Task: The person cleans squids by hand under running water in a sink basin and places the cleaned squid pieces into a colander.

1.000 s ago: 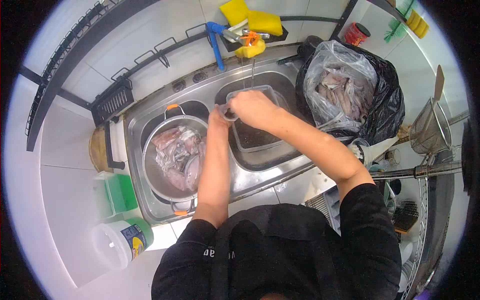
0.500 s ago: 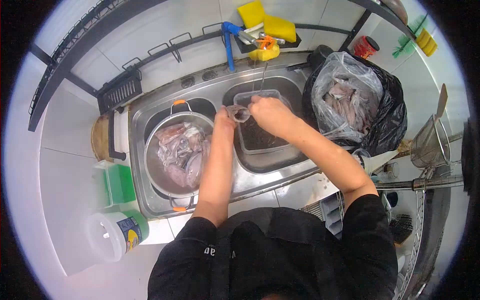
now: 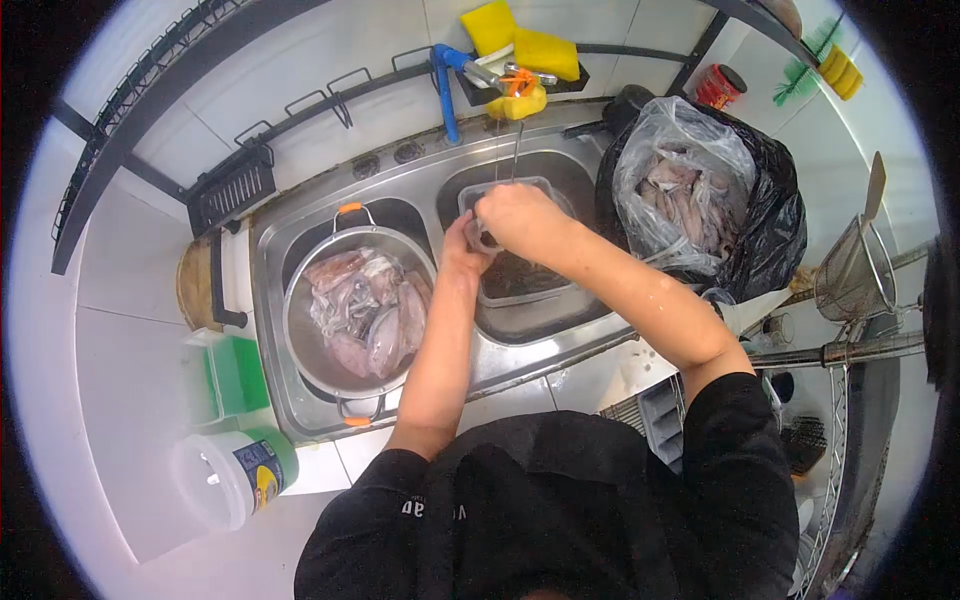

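Observation:
My left hand (image 3: 462, 248) is closed around a squid piece (image 3: 484, 236) over the near left side of a clear plastic tub (image 3: 530, 297) in the right sink basin. My right hand (image 3: 520, 218) is against the same piece with its fingers curled; its fingertips and whatever they pinch are hidden. Thin streams of water fall from the faucet (image 3: 518, 84) behind my hands. In the left basin a metal pot (image 3: 300, 335) with orange-tipped handles holds several squid. More squid (image 3: 690, 205) lie in a clear bag inside a black bag (image 3: 775, 215) on the right.
A green container (image 3: 236, 375) and a white-lidded bucket (image 3: 235, 475) stand at the left. Yellow sponges (image 3: 545, 53) sit behind the faucet. A mesh strainer (image 3: 855, 275) hangs at the right above a metal rack (image 3: 850, 350). A red-labelled jar (image 3: 719, 87) stands at the back.
Both hands opened a small gap at the squid piece half a second ago and are now together again, my left hand shifted slightly right. The camera view has also shifted.

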Demonstrator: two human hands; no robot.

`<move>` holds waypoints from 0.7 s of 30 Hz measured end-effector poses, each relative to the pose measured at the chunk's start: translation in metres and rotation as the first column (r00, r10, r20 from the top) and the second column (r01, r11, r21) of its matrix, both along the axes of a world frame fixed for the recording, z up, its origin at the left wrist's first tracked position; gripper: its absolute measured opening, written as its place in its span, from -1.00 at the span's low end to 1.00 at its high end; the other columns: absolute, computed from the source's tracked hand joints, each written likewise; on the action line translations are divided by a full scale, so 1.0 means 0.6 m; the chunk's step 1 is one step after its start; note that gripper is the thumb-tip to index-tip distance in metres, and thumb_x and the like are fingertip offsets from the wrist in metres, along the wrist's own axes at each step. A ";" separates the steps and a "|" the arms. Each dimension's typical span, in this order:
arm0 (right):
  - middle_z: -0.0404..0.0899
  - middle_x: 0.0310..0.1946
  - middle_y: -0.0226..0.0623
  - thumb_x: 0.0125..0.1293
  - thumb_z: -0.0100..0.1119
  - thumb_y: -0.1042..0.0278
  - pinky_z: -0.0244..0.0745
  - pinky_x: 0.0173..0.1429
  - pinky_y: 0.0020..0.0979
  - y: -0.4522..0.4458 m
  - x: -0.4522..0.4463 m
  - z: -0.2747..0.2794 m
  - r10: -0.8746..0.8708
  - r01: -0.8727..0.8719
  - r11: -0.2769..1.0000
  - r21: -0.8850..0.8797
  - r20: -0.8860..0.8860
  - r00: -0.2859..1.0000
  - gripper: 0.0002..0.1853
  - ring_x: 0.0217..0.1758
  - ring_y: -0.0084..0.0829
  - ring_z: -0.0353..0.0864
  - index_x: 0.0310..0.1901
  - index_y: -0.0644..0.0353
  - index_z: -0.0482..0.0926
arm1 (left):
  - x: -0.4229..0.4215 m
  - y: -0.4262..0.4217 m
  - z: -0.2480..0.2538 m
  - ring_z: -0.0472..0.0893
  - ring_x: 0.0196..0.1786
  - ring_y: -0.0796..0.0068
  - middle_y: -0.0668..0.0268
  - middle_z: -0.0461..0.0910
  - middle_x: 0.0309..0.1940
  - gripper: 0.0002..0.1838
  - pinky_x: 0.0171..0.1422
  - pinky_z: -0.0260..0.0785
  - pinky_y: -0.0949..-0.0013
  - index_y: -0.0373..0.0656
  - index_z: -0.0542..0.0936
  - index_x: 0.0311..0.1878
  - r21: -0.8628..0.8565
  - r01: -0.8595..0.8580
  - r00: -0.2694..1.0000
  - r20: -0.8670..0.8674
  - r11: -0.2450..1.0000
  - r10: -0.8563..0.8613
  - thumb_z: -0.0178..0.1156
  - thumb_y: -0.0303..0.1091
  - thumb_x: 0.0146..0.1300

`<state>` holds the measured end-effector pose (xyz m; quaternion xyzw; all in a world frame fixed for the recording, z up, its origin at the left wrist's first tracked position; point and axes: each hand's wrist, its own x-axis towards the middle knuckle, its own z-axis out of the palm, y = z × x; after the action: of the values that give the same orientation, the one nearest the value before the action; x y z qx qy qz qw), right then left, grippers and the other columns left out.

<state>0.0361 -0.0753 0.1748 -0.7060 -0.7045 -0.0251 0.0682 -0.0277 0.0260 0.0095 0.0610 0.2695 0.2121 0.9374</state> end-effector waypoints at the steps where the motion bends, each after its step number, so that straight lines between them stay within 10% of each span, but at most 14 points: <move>1: 0.57 -0.46 -0.01 -0.04 0.08 0.51 0.55 -0.27 -0.22 -0.003 -0.001 0.001 0.015 -0.015 1.000 0.008 -0.005 1.000 -0.89 -0.35 -0.08 0.62 -0.47 0.32 0.58 | 0.007 0.026 -0.057 0.56 -0.22 0.25 0.16 0.54 -0.28 -0.72 -0.14 0.47 0.19 -0.24 0.44 -0.17 -0.002 0.028 0.999 0.043 1.000 -0.028 -0.12 -0.22 0.30; 21: 0.57 -0.49 0.02 -0.06 0.08 0.53 0.55 -0.27 -0.23 -0.032 -0.013 0.047 0.053 -0.053 0.999 -0.009 0.015 0.998 -0.88 -0.37 -0.09 0.62 -0.46 0.32 0.59 | 0.012 0.031 -0.064 0.60 -0.25 0.23 0.11 0.55 -0.25 -0.68 -0.17 0.51 0.16 -0.34 0.45 -0.18 0.090 0.078 0.996 -0.052 0.993 -0.073 -0.29 -0.36 0.31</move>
<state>0.0282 -0.0944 0.2032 -0.6871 -0.7236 -0.0256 0.0605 -0.0207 0.0446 -0.0287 0.1194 0.2797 0.1872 0.9341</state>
